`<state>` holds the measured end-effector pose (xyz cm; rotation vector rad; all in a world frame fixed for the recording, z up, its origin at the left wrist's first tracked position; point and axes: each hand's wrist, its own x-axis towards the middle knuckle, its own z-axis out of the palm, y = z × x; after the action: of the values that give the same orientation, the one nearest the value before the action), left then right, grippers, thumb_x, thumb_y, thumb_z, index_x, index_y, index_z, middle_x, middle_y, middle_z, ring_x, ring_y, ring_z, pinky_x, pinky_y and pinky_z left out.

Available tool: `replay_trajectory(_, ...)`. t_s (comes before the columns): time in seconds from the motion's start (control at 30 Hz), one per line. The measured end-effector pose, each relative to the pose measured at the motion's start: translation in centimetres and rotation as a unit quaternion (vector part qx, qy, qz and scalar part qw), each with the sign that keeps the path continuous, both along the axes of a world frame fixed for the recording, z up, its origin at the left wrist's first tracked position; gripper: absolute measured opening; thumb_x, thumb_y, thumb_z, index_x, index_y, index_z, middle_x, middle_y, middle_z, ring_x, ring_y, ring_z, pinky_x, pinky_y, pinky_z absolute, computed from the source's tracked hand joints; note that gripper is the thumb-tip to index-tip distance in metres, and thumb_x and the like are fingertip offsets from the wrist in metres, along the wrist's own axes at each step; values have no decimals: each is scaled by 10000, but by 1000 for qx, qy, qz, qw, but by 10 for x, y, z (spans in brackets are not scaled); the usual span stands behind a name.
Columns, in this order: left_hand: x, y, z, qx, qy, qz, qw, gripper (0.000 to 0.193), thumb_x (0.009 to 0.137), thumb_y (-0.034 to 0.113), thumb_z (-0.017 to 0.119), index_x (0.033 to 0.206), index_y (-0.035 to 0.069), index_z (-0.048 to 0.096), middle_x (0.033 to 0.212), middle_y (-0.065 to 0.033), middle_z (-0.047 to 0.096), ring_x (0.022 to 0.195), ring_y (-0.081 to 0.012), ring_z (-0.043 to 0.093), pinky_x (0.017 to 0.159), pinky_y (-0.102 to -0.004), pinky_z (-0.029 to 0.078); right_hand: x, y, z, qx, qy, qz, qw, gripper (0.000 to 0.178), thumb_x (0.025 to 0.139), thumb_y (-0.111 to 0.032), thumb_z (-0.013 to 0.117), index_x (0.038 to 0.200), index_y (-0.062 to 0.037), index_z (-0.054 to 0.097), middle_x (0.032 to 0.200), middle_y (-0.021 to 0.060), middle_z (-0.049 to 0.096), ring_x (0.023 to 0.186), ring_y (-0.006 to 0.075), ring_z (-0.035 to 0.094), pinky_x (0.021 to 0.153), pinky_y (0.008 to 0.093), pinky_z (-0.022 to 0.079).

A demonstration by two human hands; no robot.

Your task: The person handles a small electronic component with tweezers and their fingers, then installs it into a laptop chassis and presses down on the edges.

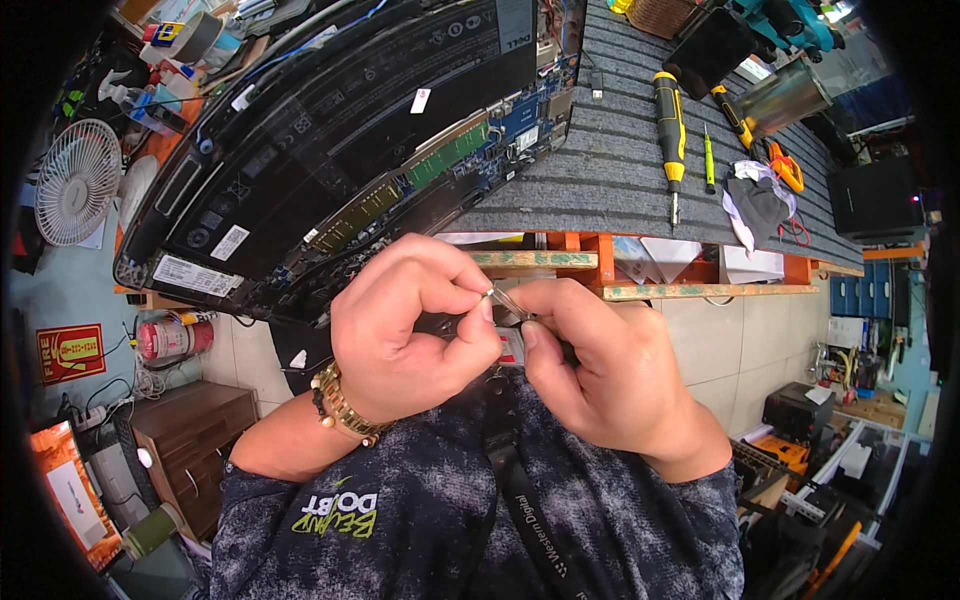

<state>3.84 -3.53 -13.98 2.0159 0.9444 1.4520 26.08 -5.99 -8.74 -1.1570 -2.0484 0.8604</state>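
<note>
In front of my chest, my left hand (410, 325) pinches a tiny pale piece (489, 293) between thumb and forefinger; its kind is too small to make out. My right hand (610, 365) closes its thumb and forefinger on a thin shiny metal tool (512, 304) that looks like tweezers. The tool's tip meets the tiny piece, or comes very near it. Beyond my left hand lies an opened laptop (330, 140), its black battery (300, 125), green memory module (445, 160) and blue circuit board (525, 115) exposed.
On the ribbed grey mat (610, 150) lie a yellow-black electric screwdriver (671, 135), a slim green screwdriver (709, 160), a crumpled cloth (752, 205) and orange-handled pliers (785, 168). A white fan (77, 183) stands left. An open drawer (690, 262) sits under the bench edge.
</note>
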Motion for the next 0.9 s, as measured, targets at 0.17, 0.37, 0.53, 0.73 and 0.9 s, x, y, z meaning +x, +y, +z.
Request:
replay_trajectory(0.17,-7,0,0,-84,-27,-54,995,230,866,-137,779,910,16,613,1018,-128,732,875,-166,735,780,-320,641,4,3,1,10,-4,15,1000,270,975,8,751,1238,-25,696,748,167,703,669,393,751,596,466,582)
replay_trajectory(0.37,-9,-2,-5,-230,-166,-149,947,181,908,-149,741,922,-2,638,1070,-129,718,902,-141,754,806,-306,675,8,5,2,-29,30,39,998,211,980,2,749,1183,-56,738,638,115,640,557,336,699,544,432,535)
replay_trajectory(0.53,-10,-5,-6,-282,-231,-186,912,169,934,-146,745,953,-2,657,1103,-122,732,924,-134,767,836,-291,666,11,4,-2,-54,71,50,995,235,977,14,745,1201,-54,754,641,92,638,543,285,699,533,398,522)
replay_trajectory(0.73,-5,-7,-5,-298,-252,-166,906,178,922,-123,773,943,11,658,1076,-118,747,914,-144,768,818,-305,657,12,3,-3,-50,60,42,996,251,977,15,747,1220,-48,747,678,101,667,561,289,710,542,402,528)
replay_trajectory(0.9,-1,-3,0,-56,-56,-27,996,231,826,-79,856,901,47,679,964,-101,787,833,-211,779,760,-338,636,5,-3,-3,10,23,16,1000,291,979,15,744,1265,-28,714,764,136,721,640,338,755,585,436,577)
